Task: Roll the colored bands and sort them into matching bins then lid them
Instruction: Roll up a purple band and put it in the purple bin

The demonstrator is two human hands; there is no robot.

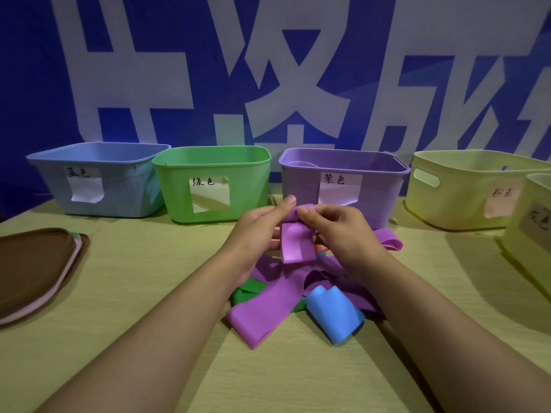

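left hand (pixel 262 226): pinching the top of a purple band (pixel 298 242), thumb on the roll
right hand (pixel 337 229): pinching the same roll from the other side, fingers curled round it
purple band: held above the table (pixel 149 293), just in front of the purple bin (pixel 343 186); top end rolled, tail hangs loose
pile (pixel 298 296): unrolled bands under the hands, mostly purple, some green, one blue band (pixel 334 314) in front
bins: blue bin (pixel 98 180), green bin (pixel 211 183), purple bin, two yellowish bins (pixel 465 189) at right, all open
bin contents: something pale shows in the purple bin, can't tell what; others hidden from this angle
lids (pixel 35 269): stacked far left on the table, none fitted
progress: early, I'd judge; roll only just started
left to do: finish roll, drop in purple bin, clear the pile, lid every bin
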